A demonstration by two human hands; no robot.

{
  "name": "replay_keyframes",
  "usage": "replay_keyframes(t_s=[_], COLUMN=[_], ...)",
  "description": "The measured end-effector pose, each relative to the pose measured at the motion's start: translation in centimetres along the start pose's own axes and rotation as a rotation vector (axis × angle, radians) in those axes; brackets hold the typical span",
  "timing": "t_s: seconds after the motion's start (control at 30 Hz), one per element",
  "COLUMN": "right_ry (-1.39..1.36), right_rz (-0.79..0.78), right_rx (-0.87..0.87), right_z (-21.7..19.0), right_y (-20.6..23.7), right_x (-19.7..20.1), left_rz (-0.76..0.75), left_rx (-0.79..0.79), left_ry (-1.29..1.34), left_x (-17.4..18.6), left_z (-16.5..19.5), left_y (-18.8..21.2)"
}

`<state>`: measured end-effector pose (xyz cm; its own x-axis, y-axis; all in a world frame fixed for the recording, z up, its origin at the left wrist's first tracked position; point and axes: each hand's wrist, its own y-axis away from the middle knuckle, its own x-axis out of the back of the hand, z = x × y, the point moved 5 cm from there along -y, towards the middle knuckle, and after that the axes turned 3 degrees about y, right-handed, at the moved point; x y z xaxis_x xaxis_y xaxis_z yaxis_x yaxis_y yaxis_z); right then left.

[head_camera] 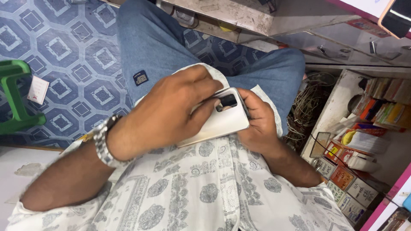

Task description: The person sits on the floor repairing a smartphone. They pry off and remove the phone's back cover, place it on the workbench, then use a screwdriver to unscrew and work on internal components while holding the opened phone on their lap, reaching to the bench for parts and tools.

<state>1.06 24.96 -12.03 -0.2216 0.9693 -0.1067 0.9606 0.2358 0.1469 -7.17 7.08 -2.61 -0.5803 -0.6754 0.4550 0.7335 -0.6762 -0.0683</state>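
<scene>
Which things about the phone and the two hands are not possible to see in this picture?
Head view only:
- The phone lies back side up, so its screen side is hidden.
- The left hand covers the phone's left part; what its fingertips do there is hidden.
- The right hand wraps the phone's right edge; its fingers go behind the phone.
- The boxes on the shelf are too small and blurred to identify.

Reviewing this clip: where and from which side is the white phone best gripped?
Grip the white phone by its long edges near the camera end, from the right, as the right hand cradles it. It lies back-up and tilted; the left hand covers its other half.
</scene>
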Motion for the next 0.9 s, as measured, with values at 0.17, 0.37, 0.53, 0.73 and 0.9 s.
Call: replay_keyframes(t_s=[0.17, 0.37, 0.53, 0.73, 0.9], right_ry=[0.032, 0.000, 0.050, 0.047, -0.058], right_rz=[0.009, 0.014, 0.009, 0.005, 0.013], right_rx=[-0.015, -0.035, 0.010, 0.031, 0.001], right_z=[0.0, -0.1, -0.6, -0.9, -0.4], right_y=[-0.4, -0.8, -0.9, -0.9, -0.9], right_x=[-0.2, -0.3, -0.2, -0.1, -0.1], left_rz=[0.024, 0.005, 0.012, 0.047, 0.083], left_rx=[0.100, 0.074, 0.011, 0.004, 0.097], left_ry=[-0.106, -0.270, -0.441, -0.473, -0.227], left_x=[0.1, -0.2, -0.8, -0.8, -0.2], left_z=[0.4, 0.8, 1.6, 2.0, 1.2], left_y=[0.2, -0.1, -0.1, -0.2, -0.3])
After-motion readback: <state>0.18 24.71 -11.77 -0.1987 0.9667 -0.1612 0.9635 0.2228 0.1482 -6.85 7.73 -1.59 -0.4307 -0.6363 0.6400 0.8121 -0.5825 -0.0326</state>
